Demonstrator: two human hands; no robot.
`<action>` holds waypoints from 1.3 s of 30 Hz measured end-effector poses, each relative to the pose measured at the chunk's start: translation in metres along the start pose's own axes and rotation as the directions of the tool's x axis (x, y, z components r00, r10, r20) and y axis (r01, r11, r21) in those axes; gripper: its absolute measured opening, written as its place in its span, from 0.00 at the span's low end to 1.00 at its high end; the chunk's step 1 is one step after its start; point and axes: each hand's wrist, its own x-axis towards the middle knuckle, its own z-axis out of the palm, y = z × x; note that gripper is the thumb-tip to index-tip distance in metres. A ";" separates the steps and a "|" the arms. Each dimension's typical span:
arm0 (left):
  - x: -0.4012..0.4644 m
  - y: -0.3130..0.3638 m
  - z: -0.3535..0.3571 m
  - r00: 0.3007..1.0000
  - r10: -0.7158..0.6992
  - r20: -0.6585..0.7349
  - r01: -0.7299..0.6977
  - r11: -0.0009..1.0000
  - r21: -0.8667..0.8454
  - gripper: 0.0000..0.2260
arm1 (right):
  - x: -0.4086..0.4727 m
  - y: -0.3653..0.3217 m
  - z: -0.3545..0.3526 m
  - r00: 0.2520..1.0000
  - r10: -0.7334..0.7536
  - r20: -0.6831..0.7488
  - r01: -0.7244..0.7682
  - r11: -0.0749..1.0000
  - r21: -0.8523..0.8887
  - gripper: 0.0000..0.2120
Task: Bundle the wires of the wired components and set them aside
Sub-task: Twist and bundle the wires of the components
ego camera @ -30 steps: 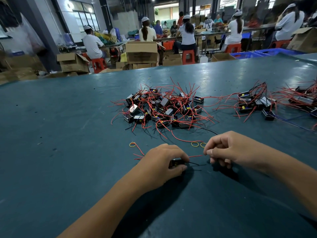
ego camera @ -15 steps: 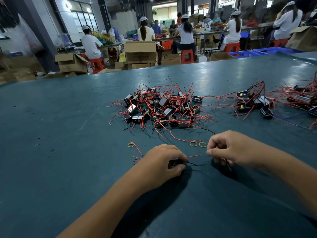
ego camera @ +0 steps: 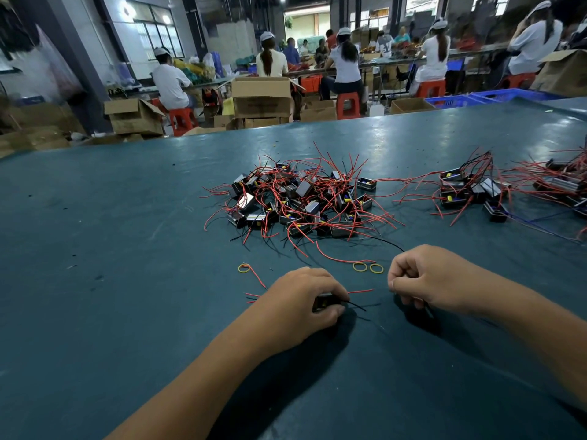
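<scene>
Flanking bare table (ego camera: 95,312) near edge, hands (ego camera: 298,300) apart.

Two hands, left (ego camera: 298,300) and right (ego camera: 428,281), work at one green table (ego camera: 95,249). Three yellow rubber bands lie near them: one (ego camera: 244,268) to the left, two (ego camera: 360,266) (ego camera: 376,268) side by side. Three heaps of wired components sit beyond: a large central pile (ego camera: 298,201), a smaller cluster (ego camera: 470,188), and another (ego camera: 568,182) at the right edge. The left hand holds one component (ego camera: 324,302).
</scene>
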 end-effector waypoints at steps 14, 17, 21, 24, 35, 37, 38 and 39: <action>0.000 0.004 0.000 0.998 -0.007 -0.067 0.005 1.000 -0.030 0.05 | -0.008 -0.009 -0.001 0.976 -0.174 -0.131 0.190 0.975 0.117 0.07; 0.000 0.005 0.001 0.994 -0.004 -0.105 0.000 0.999 -0.043 0.04 | -0.013 -0.013 0.003 0.975 -0.220 0.012 0.220 0.975 0.001 0.07; -0.001 0.005 0.001 0.989 -0.024 -0.146 0.018 0.999 -0.043 0.03 | -0.012 -0.013 0.006 0.969 -0.241 0.052 0.245 0.966 -0.085 0.06; 0.000 0.005 0.002 0.989 -0.038 -0.140 0.032 0.999 -0.042 0.03 | -0.011 -0.012 0.006 0.972 -0.231 0.044 0.234 0.967 -0.103 0.07; -0.001 0.000 0.001 0.992 -0.078 -0.099 0.080 0.997 0.012 0.06 | -0.011 -0.009 0.001 0.980 -0.168 0.108 0.179 0.979 -0.098 0.06; -0.001 -0.004 0.000 0.991 -0.087 -0.102 0.090 0.996 0.022 0.06 | -0.010 -0.008 0.000 0.980 -0.174 0.096 0.184 0.977 -0.107 0.06; -0.001 -0.006 0.000 0.990 -0.092 -0.107 0.096 0.995 0.027 0.06 | -0.010 -0.008 0.000 0.980 -0.178 0.091 0.187 0.977 -0.100 0.06; -0.002 -0.007 0.000 0.989 -0.096 -0.113 0.100 0.994 0.033 0.06 | -0.010 -0.009 0.001 0.979 -0.183 0.086 0.189 0.979 -0.077 0.07</action>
